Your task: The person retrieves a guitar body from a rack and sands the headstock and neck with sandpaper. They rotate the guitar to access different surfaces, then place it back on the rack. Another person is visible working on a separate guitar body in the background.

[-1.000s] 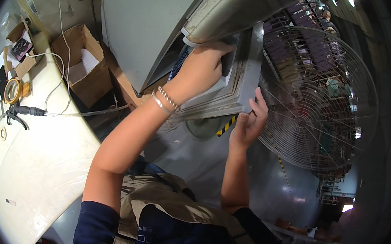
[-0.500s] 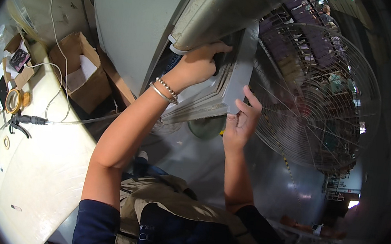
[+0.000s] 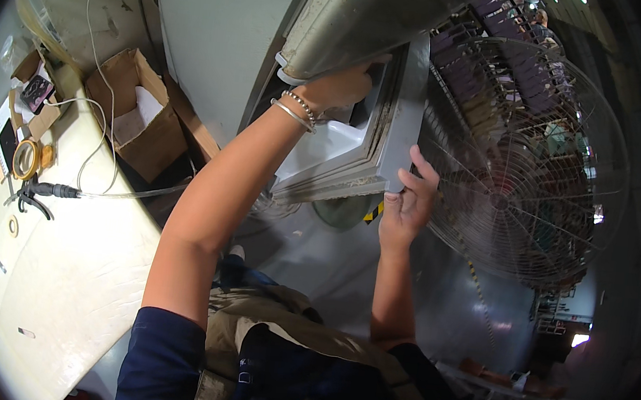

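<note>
Under a rounded stainless metal housing (image 3: 363, 13) is a grey layered frame (image 3: 405, 115) with dirty ridged edges, enclosing a smooth pale inner tray (image 3: 318, 149). My left hand (image 3: 340, 85), with bracelets at the wrist, reaches into this opening beneath the housing; its fingers are partly hidden and blurred. My right hand (image 3: 412, 194) holds the frame's lower right corner, thumb and curved fingertips against the outer edge.
A pale bench (image 3: 56, 266) at left carries tape rolls (image 3: 24, 161), a tube with a black nozzle (image 3: 47, 195) and small pieces. Behind are a cardboard box (image 3: 139, 146) and cables. A large wire-guarded fan (image 3: 500, 199) stands at right, before racks; a person is distant.
My left hand has pushed further up into the opening, showing more of the pale inner tray. My right hand and the frame's corner have shifted slightly right since half a second ago.
</note>
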### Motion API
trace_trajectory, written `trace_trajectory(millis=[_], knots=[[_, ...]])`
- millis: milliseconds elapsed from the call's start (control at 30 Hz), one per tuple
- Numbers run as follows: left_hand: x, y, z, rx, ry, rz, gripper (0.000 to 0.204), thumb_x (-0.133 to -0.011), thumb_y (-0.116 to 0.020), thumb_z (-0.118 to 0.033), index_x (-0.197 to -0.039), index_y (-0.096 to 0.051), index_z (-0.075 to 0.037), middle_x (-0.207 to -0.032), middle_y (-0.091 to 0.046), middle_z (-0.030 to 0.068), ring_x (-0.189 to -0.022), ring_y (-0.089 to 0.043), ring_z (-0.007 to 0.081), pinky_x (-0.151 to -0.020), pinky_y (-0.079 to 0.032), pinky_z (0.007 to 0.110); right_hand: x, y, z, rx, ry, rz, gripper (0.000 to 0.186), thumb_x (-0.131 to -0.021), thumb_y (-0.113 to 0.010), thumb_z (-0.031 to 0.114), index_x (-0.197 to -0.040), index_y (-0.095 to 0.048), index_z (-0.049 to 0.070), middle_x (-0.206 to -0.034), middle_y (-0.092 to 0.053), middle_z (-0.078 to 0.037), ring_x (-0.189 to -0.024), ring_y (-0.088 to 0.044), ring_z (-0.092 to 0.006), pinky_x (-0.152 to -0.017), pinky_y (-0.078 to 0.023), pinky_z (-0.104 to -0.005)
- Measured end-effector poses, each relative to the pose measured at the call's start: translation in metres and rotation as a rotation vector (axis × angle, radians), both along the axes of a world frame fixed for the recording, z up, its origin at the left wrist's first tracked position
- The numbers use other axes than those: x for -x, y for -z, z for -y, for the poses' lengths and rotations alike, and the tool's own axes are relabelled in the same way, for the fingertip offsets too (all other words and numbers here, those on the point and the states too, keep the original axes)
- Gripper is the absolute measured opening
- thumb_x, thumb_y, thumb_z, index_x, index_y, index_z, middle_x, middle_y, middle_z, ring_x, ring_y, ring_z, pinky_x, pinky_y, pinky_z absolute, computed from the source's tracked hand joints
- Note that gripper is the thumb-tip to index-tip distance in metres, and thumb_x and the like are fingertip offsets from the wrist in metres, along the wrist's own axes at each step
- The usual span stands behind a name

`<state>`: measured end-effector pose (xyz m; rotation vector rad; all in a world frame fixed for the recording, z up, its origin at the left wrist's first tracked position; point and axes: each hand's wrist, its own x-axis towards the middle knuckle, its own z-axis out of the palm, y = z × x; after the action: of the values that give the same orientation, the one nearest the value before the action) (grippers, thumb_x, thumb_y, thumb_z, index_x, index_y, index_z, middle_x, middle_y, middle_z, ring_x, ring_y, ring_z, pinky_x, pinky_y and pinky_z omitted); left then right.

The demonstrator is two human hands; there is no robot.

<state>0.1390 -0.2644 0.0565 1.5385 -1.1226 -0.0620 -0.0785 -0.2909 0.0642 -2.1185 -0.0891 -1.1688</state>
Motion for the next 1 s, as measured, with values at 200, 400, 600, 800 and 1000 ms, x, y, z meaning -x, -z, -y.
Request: trace_trajectory(millis=[200,400,600,800,1000], knots=[[0.004,-0.021,-0.024,-0.119,-0.076,0.177,0.050,-0.074,-0.043,0.006,-0.120,-0.057,-0.009,-0.102,-0.062,0.0198,-0.093,-0.060,0.0289,-0.085,-0.044,0.032,-0.010,-0.005,-0.005,0.035,0.018,-0.084,0.032,-0.088,-0.059,0.025,-0.106,-0.050,0.000,-0.128,-0.039,-0.020,-0.092,-0.054,-0.0143,-0.070,-0.051,-0.0235],[0.070,0.004,-0.097,0.303,-0.307,-0.007,0.039,-0.070,-0.043,0.009,-0.098,-0.065,-0.009,-0.092,-0.063,0.0077,-0.096,-0.056,0.0272,-0.105,-0.018,0.049,-0.008,-0.003,0.001,0.061,-0.006,-0.029,0.030,-0.091,-0.056,0.025,-0.104,-0.050,-0.001,-0.127,-0.040,-0.022,-0.101,-0.053,-0.0199,-0.079,-0.051,-0.0294],[0.129,0.038,-0.128,0.179,-0.368,-0.106,0.060,-0.063,-0.042,0.009,-0.119,-0.055,-0.009,-0.102,-0.056,0.0045,-0.094,-0.050,0.0216,-0.102,-0.020,0.038,-0.010,-0.008,-0.008,0.051,-0.004,-0.031,0.028,-0.090,-0.057,0.020,-0.106,-0.049,-0.002,-0.129,-0.037,-0.024,-0.110,-0.051,-0.0250,-0.085,-0.050,-0.0334],[0.123,0.011,-0.123,0.245,-0.362,-0.006,0.059,-0.060,-0.045,0.006,-0.117,-0.057,-0.007,-0.106,-0.054,0.0082,-0.102,-0.045,0.0247,-0.095,-0.026,0.035,-0.009,-0.008,-0.004,0.007,-0.031,-0.053,0.031,-0.089,-0.058,0.022,-0.107,-0.049,-0.001,-0.129,-0.041,-0.022,-0.113,-0.049,-0.0247,-0.090,-0.044,-0.0342],[0.129,0.006,-0.111,0.355,-0.293,-0.175,0.048,-0.058,-0.046,0.006,-0.102,-0.061,-0.005,-0.100,-0.054,0.0093,-0.102,-0.048,0.0262,-0.093,-0.026,0.036,-0.010,-0.005,-0.006,-0.019,-0.023,-0.046,0.031,-0.089,-0.059,0.024,-0.107,-0.050,0.000,-0.129,-0.042,-0.022,-0.115,-0.047,-0.0244,-0.094,-0.041,-0.0352]])
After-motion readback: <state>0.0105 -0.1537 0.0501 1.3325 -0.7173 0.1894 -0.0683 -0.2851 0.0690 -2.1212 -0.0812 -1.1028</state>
